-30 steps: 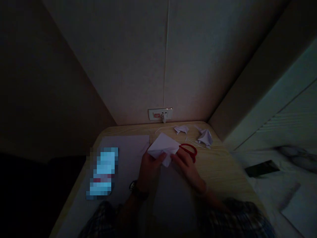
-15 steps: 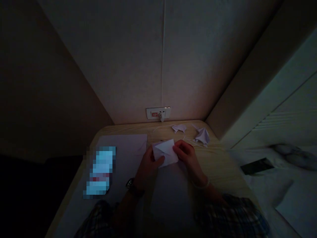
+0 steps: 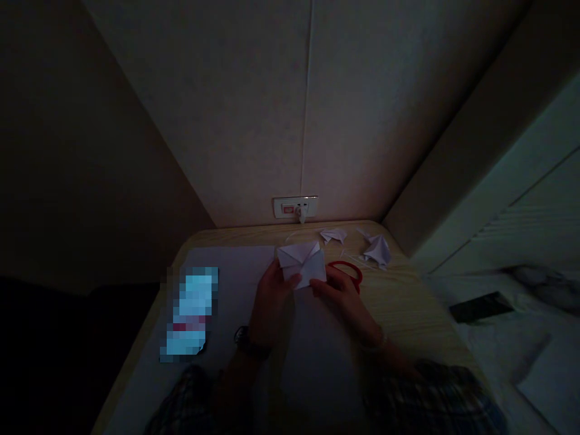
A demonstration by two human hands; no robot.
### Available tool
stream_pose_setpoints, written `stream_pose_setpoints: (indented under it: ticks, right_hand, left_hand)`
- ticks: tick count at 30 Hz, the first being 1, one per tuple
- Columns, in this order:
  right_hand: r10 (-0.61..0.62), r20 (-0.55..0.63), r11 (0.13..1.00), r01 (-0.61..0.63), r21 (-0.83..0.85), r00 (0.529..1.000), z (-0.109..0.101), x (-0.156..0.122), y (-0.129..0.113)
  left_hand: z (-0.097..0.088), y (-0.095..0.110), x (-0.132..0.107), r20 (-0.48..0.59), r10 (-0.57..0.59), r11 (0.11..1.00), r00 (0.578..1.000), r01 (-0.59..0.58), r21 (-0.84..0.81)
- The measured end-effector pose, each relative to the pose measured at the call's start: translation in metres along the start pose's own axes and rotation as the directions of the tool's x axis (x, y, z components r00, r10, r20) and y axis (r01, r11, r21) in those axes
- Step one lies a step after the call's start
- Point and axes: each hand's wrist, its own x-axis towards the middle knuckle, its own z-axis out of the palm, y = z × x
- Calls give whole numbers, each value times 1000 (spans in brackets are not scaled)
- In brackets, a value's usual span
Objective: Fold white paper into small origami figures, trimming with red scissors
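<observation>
A small piece of folded white paper (image 3: 302,261) is held up between both hands over the table, its creased flaps facing me. My left hand (image 3: 272,296) grips the left side, with the thumb pressed on the front near the lower edge. At the lower right edge, my right hand (image 3: 339,292) pinches the paper between thumb and fingers. Red-handled scissors (image 3: 356,272) lie just behind the right hand, their blades hidden. Beyond the hands sit two folded paper figures, a smaller one (image 3: 333,235) and a larger one (image 3: 377,251).
A lit phone (image 3: 193,311), its screen blurred out, rests on white paper sheets (image 3: 240,266) at the left. Another sheet (image 3: 317,362) lies below my hands. A wall socket (image 3: 295,208) with a plug is behind the wooden table (image 3: 399,308). A dark flat object (image 3: 481,307) lies at right.
The folded paper has been turned, so its flaps now sit along the top. My right hand has moved from its upper right corner to the lower edge, uncovering the red scissor handles.
</observation>
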Motion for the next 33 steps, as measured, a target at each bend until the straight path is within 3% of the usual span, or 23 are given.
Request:
stream_pose_setpoints:
  ticks: [6,10,13,23,33]
  right_hand:
    - [-94,-125,992,83,-94,988,1,0,-1]
    - [-200,-305,972,150,-180,931,-2,0,-7]
    - [-283,-368,948,200,-249,886,0,-3,-10]
    - [-570,-230,762,404,-505,789,7,-13,-14]
    - [-736,-99,554,512,-657,670,3,-18,-18]
  left_hand:
    - [-5,-3,0,-3,-85,975,996,83,207]
    - [-9,-2,1,-16,-112,958,994,112,264]
    - [-8,-1,0,-4,-146,953,989,141,269]
    - [7,16,-9,41,-216,960,975,205,193]
    - [7,12,-8,9,-227,957,974,221,187]
